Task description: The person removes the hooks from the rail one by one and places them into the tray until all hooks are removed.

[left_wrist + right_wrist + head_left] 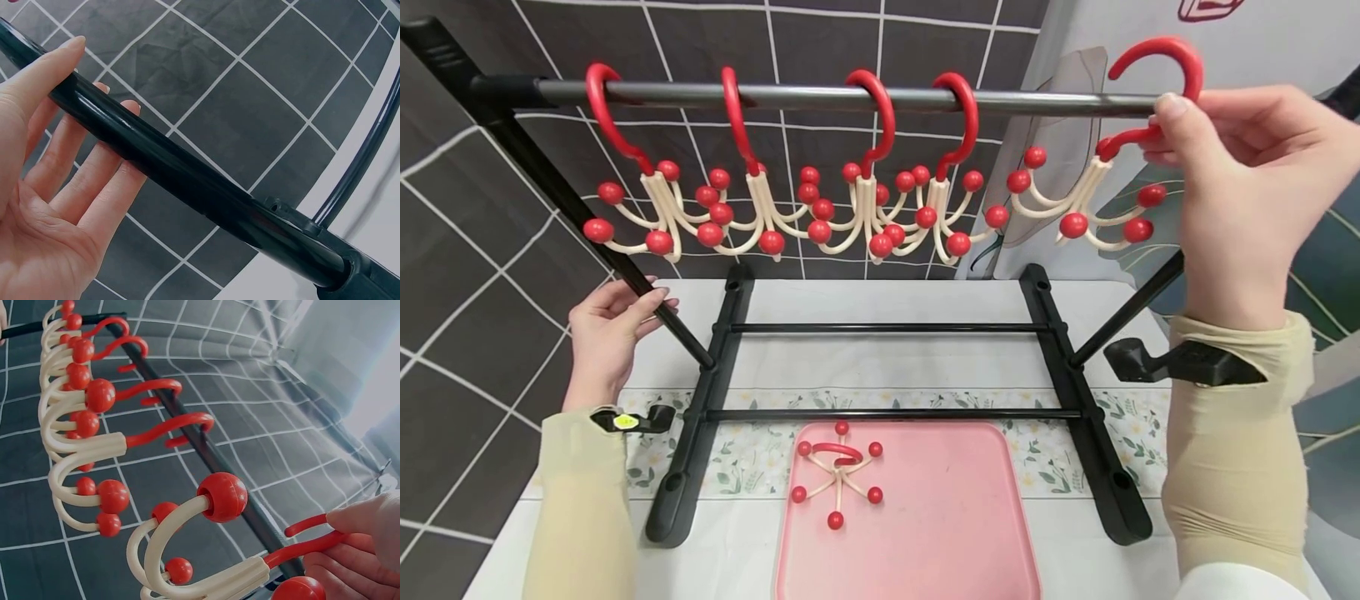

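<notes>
My right hand (1262, 175) pinches the red hook (1191, 62) of a cream hanger with red ball tips (1078, 196) at the right end of the rack's top bar (1037, 103). The hook's curve stands above the bar; whether it rests on it I cannot tell. In the right wrist view, thumb and fingers (369, 519) hold that hook. Lower left, my left hand (606, 333) grips the rack's slanted black side pole (156, 156), thumb on one side and fingers on the other. Several matching hangers (760, 200) hang along the bar.
A pink tray (947, 517) lies on the white table by the rack's base, with one more ball-tipped hanger (838, 477) at its upper left. Black feet (1063, 383) and two crossbars (887, 328) form the base. A dark tiled backdrop (820, 50) stands behind.
</notes>
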Motion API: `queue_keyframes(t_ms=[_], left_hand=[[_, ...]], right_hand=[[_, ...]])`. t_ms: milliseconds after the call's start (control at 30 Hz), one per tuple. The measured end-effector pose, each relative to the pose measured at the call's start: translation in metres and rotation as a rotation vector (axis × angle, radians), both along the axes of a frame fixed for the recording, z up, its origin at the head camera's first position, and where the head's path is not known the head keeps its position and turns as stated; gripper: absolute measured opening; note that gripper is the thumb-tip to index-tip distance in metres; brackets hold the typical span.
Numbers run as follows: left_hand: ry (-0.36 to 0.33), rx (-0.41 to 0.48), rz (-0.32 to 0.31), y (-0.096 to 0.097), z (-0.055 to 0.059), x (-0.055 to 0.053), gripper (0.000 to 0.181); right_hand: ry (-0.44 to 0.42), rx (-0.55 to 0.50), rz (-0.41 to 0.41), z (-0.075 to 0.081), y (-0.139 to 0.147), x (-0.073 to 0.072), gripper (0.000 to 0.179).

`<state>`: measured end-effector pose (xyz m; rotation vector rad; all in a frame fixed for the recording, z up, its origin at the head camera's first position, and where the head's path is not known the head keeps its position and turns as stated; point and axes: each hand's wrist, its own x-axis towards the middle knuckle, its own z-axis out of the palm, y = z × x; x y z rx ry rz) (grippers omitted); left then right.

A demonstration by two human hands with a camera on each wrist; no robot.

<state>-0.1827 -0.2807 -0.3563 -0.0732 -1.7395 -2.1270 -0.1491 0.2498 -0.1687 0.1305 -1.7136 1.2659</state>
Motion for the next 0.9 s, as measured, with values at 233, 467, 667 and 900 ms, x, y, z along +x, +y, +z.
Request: queue_keyframes(t_ms=[233, 467, 667, 900], left_hand=[[0.000, -0.002, -0.001, 0.000, 0.001, 0.000, 0.025], [0.001, 0.006, -0.008, 0.001, 0.001, 0.000, 0.027], [0.004, 0.003, -0.008, 0.000, 0.001, -0.001, 0.027], [0.007, -0.001, -0.006, 0.000, 0.001, -0.001, 0.026]], right_hand=[[-0.016, -0.120, 0.042, 0.004, 0.005, 0.013, 0.030], [-0.011, -0.078, 0.015, -0.012, 0.011, 0.027, 0.024], [-0.016, 0.047, -0.042, -0.035, 0.017, 0.038, 0.025], [-0.071, 0.109, 0.035, -0.064, 0.011, 0.045, 0.021]])
